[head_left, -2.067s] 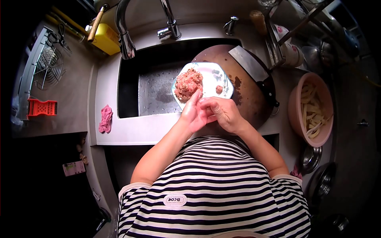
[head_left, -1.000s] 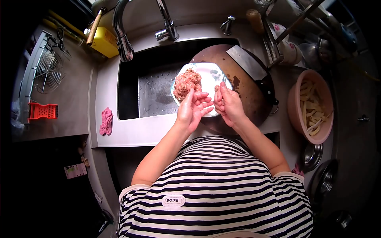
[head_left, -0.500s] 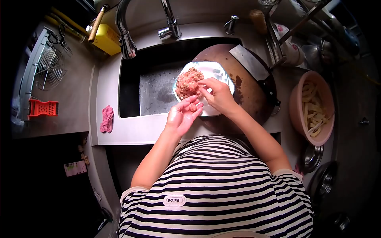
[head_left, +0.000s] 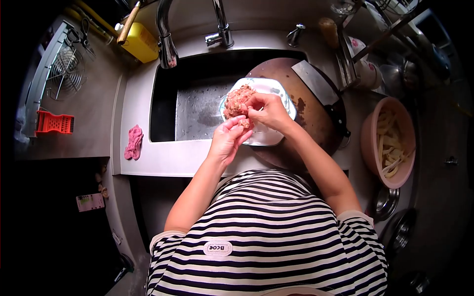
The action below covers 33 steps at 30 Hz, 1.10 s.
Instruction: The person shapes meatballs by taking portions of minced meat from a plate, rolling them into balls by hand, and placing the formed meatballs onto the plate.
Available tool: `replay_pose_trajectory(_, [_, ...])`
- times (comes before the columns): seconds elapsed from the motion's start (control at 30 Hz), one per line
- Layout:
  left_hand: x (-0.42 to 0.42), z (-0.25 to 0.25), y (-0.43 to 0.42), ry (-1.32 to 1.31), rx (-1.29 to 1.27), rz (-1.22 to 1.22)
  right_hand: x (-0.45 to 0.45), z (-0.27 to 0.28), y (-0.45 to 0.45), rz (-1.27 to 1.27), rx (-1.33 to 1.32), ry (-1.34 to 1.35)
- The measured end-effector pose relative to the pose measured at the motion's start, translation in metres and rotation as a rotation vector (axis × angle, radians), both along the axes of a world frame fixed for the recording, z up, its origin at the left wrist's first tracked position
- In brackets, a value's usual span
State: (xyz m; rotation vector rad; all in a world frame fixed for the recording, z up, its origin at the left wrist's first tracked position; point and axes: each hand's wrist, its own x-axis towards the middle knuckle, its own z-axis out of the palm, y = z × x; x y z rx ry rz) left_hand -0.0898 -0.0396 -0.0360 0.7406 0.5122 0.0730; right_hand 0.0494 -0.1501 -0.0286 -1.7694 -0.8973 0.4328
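On the round cutting board (head_left: 308,133), which partly covers the sink (head_left: 195,116), stands a white plate (head_left: 270,137) with a mound of minced meat (head_left: 237,101) on its left side. The person's left hand (head_left: 225,143) holds a small lump of meat (head_left: 244,124) between curled fingers, just beside the mound. The right hand (head_left: 272,114) bends its fingers toward the thumb at the mound's edge; whether they pinch some meat, one cannot tell.

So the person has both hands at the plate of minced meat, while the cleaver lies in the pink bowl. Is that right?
Not quite: the head view shows the cleaver on the round brown board, not in the pink bowl. The left hand and right hand are indeed at the plate of minced meat.
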Motion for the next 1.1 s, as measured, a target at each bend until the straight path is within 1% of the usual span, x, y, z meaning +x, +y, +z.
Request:
replay_pose_trajectory(0.03, [0.0, 0.001, 0.0, 0.008, 0.022, 0.0, -0.001, 0.003, -0.002, 0.0, 0.05, 0.171])
replay_pose_trajectory(0.13, [-0.001, 0.012, -0.003, 0.03, 0.058, 0.003, -0.014, 0.019, -0.012, 0.038, 0.14, 0.114])
replay_pose_trajectory(0.17, [-0.001, 0.015, -0.004, 0.034, 0.067, 0.001, -0.018, 0.024, -0.015, 0.072, 0.14, -0.043])
replay_pose_trajectory(0.2, [-0.001, 0.014, -0.003, 0.02, 0.08, -0.008, -0.02, 0.022, -0.014, 0.098, 0.194, -0.257])
replay_pose_trajectory(0.27, [-0.001, 0.009, -0.002, -0.009, 0.104, -0.031, -0.027, 0.024, -0.019, 0.166, 0.166, -0.367])
replay_pose_trajectory(0.37, [0.002, 0.016, -0.001, -0.039, -0.062, -0.014, -0.034, 0.028, -0.025, 0.147, 0.118, -0.553])
replay_pose_trajectory(0.47, [-0.002, 0.011, 0.008, -0.096, -0.232, -0.043, -0.037, 0.025, -0.028, 0.12, 0.15, -0.481])
replay_pose_trajectory(0.57, [0.001, 0.027, 0.002, -0.04, -0.117, -0.013, -0.036, 0.024, -0.029, 0.155, 0.29, -0.434])
replay_pose_trajectory(0.67, [0.0, 0.026, 0.007, -0.02, -0.055, -0.053, -0.036, 0.021, -0.035, 0.081, 0.233, -0.088])
replay_pose_trajectory(0.7, [0.001, 0.028, 0.006, -0.016, -0.043, -0.057, -0.033, 0.024, -0.034, 0.068, 0.297, -0.098])
replay_pose_trajectory(0.8, [0.002, 0.035, 0.004, -0.021, -0.013, -0.086, -0.035, 0.031, -0.035, 0.05, 0.272, -0.189])
replay_pose_trajectory(0.83, [0.001, 0.032, 0.004, -0.035, -0.008, -0.106, -0.036, 0.031, -0.035, 0.06, 0.266, -0.354])
replay_pose_trajectory(0.93, [0.001, 0.034, 0.003, -0.076, -0.011, -0.157, -0.041, 0.038, -0.036, 0.07, 0.148, -0.529])
replay_pose_trajectory(0.97, [0.002, 0.036, 0.002, -0.091, -0.014, -0.173, -0.037, 0.032, -0.034, 0.038, 0.183, -0.579])
replay_pose_trajectory(1.07, [0.0, 0.039, 0.0, -0.087, 0.036, -0.189, -0.037, 0.025, -0.036, -0.022, 0.213, -0.306])
replay_pose_trajectory(1.1, [0.001, 0.04, 0.0, -0.081, 0.065, -0.19, -0.036, 0.027, -0.036, -0.024, 0.206, -0.291])
